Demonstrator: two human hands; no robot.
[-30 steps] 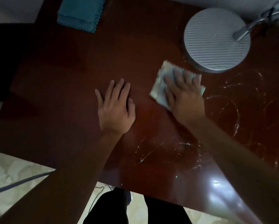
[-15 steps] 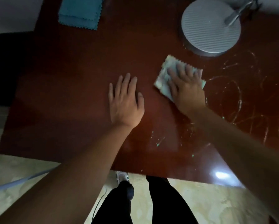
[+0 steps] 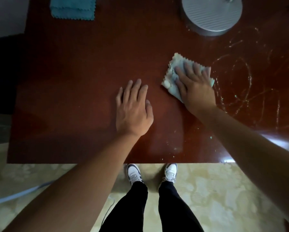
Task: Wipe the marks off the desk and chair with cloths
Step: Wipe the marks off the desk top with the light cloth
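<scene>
**Hands: both flat, palms down**

We note the left hand (image 3: 132,111) spread flat, fingers together and pointing away, forearm bare. We find the right hand (image 3: 194,87) likewise flat, fingers slightly fanned, pressing downward; its forearm crosses in from the right.

Tabletop (image 3: 83,67) glossy dark-red wood, scuffed with marks (image 3: 240,84) – cloth (image 3: 173,76) soft, zigzag-edged – lamp base (image 3: 210,14) ribbed matt metal.

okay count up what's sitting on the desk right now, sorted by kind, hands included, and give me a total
Cloths: 2, the pale cloth under the right hand and the folded teal cloth at the far left.
Lamp bases: 1, the round grey lamp base.
Hands: 2, left hand and right hand.
Total: 5
</scene>
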